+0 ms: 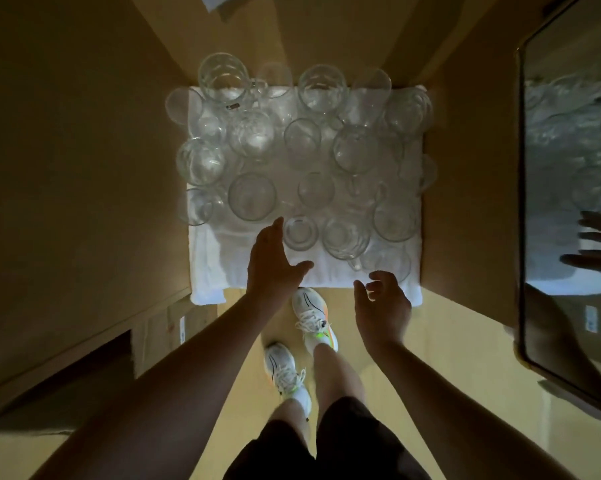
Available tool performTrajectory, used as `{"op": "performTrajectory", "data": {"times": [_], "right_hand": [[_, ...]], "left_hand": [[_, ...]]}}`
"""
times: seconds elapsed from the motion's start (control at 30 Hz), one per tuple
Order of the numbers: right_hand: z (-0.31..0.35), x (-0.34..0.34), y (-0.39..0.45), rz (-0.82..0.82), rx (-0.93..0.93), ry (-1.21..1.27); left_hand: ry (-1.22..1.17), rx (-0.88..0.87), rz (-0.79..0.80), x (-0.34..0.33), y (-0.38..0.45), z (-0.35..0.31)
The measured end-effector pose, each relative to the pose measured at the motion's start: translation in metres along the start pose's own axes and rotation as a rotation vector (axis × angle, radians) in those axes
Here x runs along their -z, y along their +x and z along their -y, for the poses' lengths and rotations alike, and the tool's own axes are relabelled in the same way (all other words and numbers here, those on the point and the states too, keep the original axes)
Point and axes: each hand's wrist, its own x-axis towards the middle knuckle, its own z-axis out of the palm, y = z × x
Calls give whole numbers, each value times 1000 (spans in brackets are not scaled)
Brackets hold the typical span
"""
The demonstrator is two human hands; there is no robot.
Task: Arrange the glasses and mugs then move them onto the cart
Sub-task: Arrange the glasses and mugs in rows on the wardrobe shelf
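Clear glasses [300,161] on white towel [209,268], left hand [274,261] spread, right hand [383,303] loosely curled, both empty

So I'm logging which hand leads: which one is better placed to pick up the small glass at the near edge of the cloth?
Probably left. The left hand is open right beside the small glass, fingertips level with it. The right hand is curled, farther back.

Clear glasses and mugs [292,150] crowded the white towel [209,268] rim to rim, seemingly leaving no gap between them. Only the near-left strip of towel lay bare. A mirror [576,202] closed the right side.
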Motion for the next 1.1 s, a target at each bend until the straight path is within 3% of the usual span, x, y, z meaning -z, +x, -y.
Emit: {"op": "performTrajectory", "data": {"times": [0.17,0.3,0.43,0.67,1.1], "right_hand": [[-5,5,12,-224,131,-117],[-6,7,30,-58,88,-292],[-7,5,42,46,94,-317],[-12,7,54,22,118,-251],[17,60,-10,-38,122,-189]], "left_hand": [[-10,-2,-5,-7,11,-5],[21,-49,-22,-12,15,-13],[95,-56,-14,-16,20,-17],[91,-110,-135,-19,21,-9],[72,-166,-117,49,-65,-19]]}}
